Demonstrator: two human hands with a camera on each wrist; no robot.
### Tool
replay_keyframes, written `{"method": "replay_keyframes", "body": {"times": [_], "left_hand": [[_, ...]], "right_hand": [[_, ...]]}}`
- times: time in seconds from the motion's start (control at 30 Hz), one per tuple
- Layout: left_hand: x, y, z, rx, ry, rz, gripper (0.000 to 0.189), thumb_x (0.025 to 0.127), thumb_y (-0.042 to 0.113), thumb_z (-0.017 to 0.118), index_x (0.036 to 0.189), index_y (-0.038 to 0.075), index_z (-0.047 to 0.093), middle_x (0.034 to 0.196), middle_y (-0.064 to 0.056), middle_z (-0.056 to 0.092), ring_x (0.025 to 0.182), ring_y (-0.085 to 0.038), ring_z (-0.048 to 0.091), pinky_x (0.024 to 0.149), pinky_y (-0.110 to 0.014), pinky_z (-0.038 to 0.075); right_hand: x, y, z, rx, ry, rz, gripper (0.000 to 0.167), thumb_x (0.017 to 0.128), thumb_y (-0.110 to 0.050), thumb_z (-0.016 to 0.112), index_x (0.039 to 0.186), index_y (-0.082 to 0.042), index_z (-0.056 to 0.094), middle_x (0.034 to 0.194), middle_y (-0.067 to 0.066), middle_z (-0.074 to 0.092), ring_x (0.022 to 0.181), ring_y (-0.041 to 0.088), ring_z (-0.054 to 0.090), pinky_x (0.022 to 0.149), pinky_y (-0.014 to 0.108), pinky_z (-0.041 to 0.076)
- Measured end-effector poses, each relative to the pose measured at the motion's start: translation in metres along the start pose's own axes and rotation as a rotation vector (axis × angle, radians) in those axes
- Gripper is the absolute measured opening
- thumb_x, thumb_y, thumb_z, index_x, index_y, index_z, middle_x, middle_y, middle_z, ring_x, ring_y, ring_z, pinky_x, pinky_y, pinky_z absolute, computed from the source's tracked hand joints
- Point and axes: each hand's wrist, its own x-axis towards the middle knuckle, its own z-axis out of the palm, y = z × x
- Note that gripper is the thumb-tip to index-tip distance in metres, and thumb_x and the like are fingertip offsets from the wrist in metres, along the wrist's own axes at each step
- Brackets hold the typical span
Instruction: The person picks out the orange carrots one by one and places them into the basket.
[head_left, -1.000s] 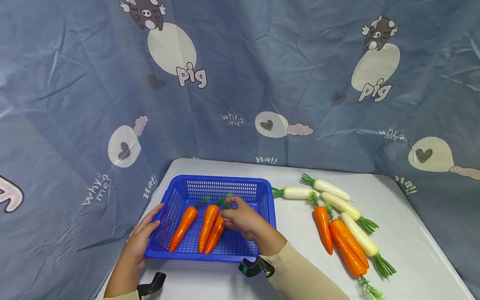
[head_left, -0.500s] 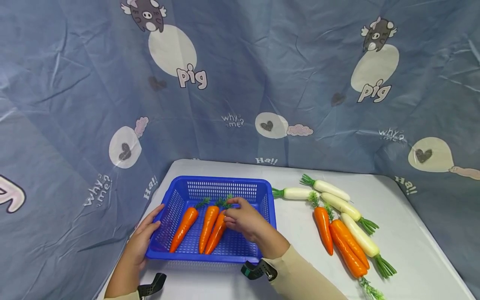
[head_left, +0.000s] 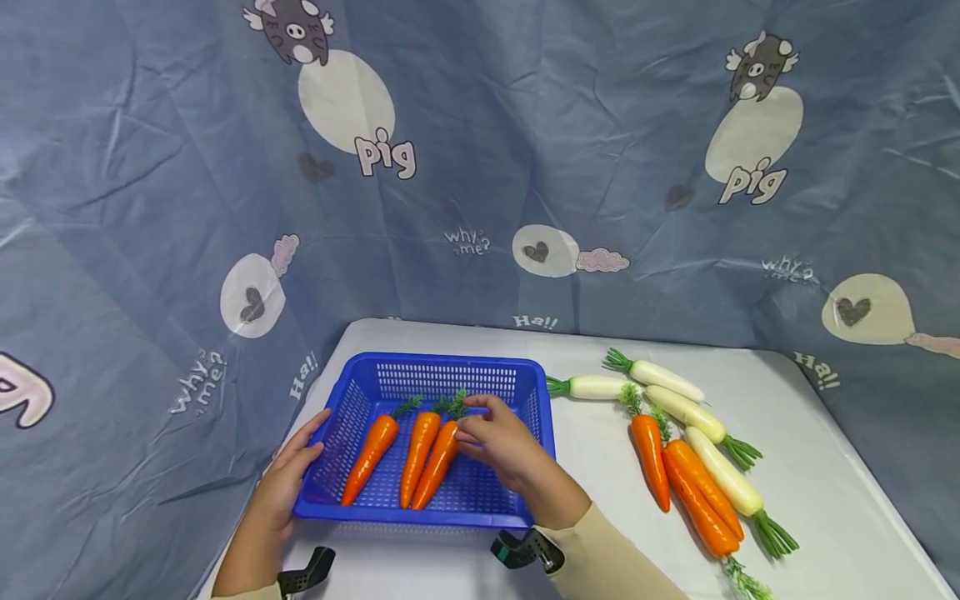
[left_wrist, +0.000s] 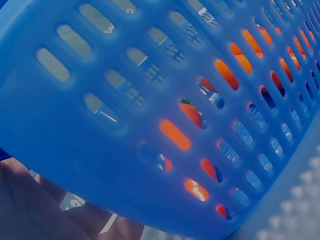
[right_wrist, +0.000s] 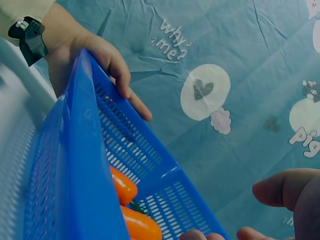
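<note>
A blue plastic basket [head_left: 420, 517] with slotted walls stands on the table, holding 3 orange carrots with green tops: a left carrot [head_left: 371, 457], a middle carrot [head_left: 418, 460] and a right carrot [head_left: 437, 468]. The left two lie apart; the right one lies against the middle one. My left hand [head_left: 288, 471] grips the basket's left rim, and part of that hand [left_wrist: 30, 205] shows under the wall in the left wrist view. Over the right carrot's leafy end hovers my right hand [head_left: 501, 437]. Its thumb [right_wrist: 282, 187] is spread from the fingers, with nothing seen between.
Right of the basket lie several white radishes, among them a radish [head_left: 596, 387] close to its wall. A single carrot [head_left: 649, 462] and a touching pair of carrots [head_left: 701, 500] lie beside them. A printed blue cloth [head_left: 480, 167] hangs behind the white table [head_left: 585, 492].
My right hand has drawn slightly to the right, off the right carrot, so more of that carrot's upper end shows. My left hand keeps its place on the rim.
</note>
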Motion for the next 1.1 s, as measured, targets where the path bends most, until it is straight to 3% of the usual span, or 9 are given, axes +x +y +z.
{"method": "replay_keyframes", "body": {"times": [0.1, 0.33, 0.5, 0.57, 0.63, 0.7, 0.83, 0.93, 1.1], "left_hand": [[0.000, -0.001, 0.000, 0.001, 0.004, -0.010, 0.054, 0.114, 0.027, 0.030, 0.167, 0.036, 0.023, 0.178, -0.003, 0.004, 0.154, -0.033, 0.021, 0.115, -0.051, 0.037], [0.002, -0.001, -0.001, -0.012, -0.002, -0.017, 0.054, 0.114, 0.027, 0.031, 0.167, 0.036, 0.024, 0.178, -0.004, 0.005, 0.151, -0.031, 0.024, 0.104, -0.038, 0.046], [0.001, -0.002, -0.001, -0.026, -0.002, -0.006, 0.055, 0.114, 0.024, 0.031, 0.167, 0.032, 0.024, 0.178, -0.004, 0.002, 0.156, -0.036, 0.014, 0.120, -0.059, 0.028], [0.002, -0.002, -0.001, -0.038, -0.004, 0.003, 0.055, 0.114, 0.023, 0.032, 0.167, 0.030, 0.025, 0.178, -0.004, 0.000, 0.159, -0.037, 0.008, 0.123, -0.067, 0.017], [0.002, -0.002, -0.001, -0.040, -0.008, 0.009, 0.055, 0.114, 0.023, 0.032, 0.168, 0.030, 0.025, 0.178, -0.004, 0.000, 0.159, -0.038, 0.007, 0.123, -0.069, 0.013], [0.002, -0.001, 0.000, -0.029, -0.006, 0.005, 0.055, 0.114, 0.025, 0.032, 0.168, 0.032, 0.024, 0.178, -0.004, 0.001, 0.158, -0.037, 0.012, 0.123, -0.066, 0.020], [0.002, -0.001, 0.000, -0.017, -0.003, -0.019, 0.054, 0.114, 0.028, 0.030, 0.167, 0.036, 0.023, 0.178, -0.004, 0.004, 0.151, -0.033, 0.023, 0.111, -0.047, 0.043], [0.002, -0.001, -0.001, -0.016, -0.002, -0.028, 0.054, 0.114, 0.028, 0.030, 0.167, 0.037, 0.023, 0.178, -0.004, 0.005, 0.151, -0.032, 0.025, 0.105, -0.040, 0.047], [0.001, -0.001, 0.000, -0.014, -0.001, -0.014, 0.054, 0.114, 0.028, 0.030, 0.167, 0.036, 0.023, 0.178, -0.004, 0.004, 0.151, -0.033, 0.024, 0.107, -0.043, 0.044]], "right_hand": [[-0.002, -0.001, -0.002, -0.016, -0.004, -0.008, 0.061, 0.093, -0.008, 0.063, 0.148, 0.006, 0.040, 0.119, 0.021, 0.057, 0.117, 0.037, 0.064, 0.103, 0.047, 0.055], [-0.009, 0.003, -0.012, -0.021, 0.007, -0.031, 0.060, 0.092, -0.007, 0.062, 0.147, 0.008, 0.041, 0.112, 0.015, 0.055, 0.115, 0.037, 0.065, 0.103, 0.044, 0.055], [-0.012, 0.007, -0.018, -0.015, 0.022, -0.046, 0.057, 0.093, -0.005, 0.060, 0.145, 0.008, 0.041, 0.111, 0.014, 0.056, 0.105, 0.027, 0.065, 0.101, 0.041, 0.057], [-0.014, 0.006, -0.019, -0.007, 0.027, -0.061, 0.055, 0.095, -0.006, 0.060, 0.145, 0.008, 0.041, 0.113, 0.014, 0.056, 0.103, 0.024, 0.065, 0.100, 0.040, 0.057], [-0.015, 0.003, -0.021, -0.001, 0.030, -0.080, 0.054, 0.096, -0.007, 0.060, 0.145, 0.007, 0.041, 0.116, 0.016, 0.056, 0.103, 0.023, 0.066, 0.100, 0.039, 0.057], [-0.017, 0.001, -0.023, 0.010, 0.030, -0.084, 0.052, 0.098, -0.008, 0.061, 0.145, 0.005, 0.043, 0.120, 0.019, 0.055, 0.105, 0.024, 0.066, 0.101, 0.039, 0.056], [-0.023, -0.001, -0.027, 0.020, 0.019, -0.088, 0.050, 0.100, -0.007, 0.060, 0.146, 0.003, 0.043, 0.124, 0.020, 0.054, 0.109, 0.026, 0.066, 0.103, 0.040, 0.055], [-0.027, -0.002, -0.029, 0.026, 0.012, -0.099, 0.047, 0.100, -0.005, 0.059, 0.145, 0.001, 0.044, 0.124, 0.019, 0.054, 0.109, 0.025, 0.067, 0.102, 0.039, 0.056], [-0.033, -0.005, -0.037, 0.042, 0.005, -0.129, 0.047, 0.100, -0.003, 0.059, 0.144, 0.000, 0.043, 0.126, 0.022, 0.053, 0.110, 0.026, 0.067, 0.100, 0.037, 0.057]]}}
